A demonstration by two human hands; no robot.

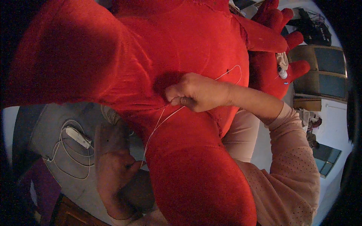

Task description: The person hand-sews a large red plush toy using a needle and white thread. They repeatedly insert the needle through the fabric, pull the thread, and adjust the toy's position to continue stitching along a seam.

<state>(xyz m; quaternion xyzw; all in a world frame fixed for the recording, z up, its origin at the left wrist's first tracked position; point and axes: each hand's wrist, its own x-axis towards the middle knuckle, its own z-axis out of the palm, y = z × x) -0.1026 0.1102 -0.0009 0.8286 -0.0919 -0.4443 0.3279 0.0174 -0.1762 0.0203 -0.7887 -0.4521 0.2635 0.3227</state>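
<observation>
A large stuffed figure of red plush fabric fills the middle of the view, with a seam running under my hand. My right hand is closed in a pinch against this seam; whatever lies between the fingertips is hidden. From the seam a white thread runs down to the left, drawn fairly straight. Its lower end meets the thumb of my left hand, which is curled beside the plush limb, in shadow and slightly blurred. Another loop of the thread lies on the plush above my right wrist, near a small dark hole.
Finger-like red plush parts stick out at the upper right. A small white bottle-like item rests among them. On the grey floor at left lies a white power strip with coiled cable. A cardboard box stands at the far right.
</observation>
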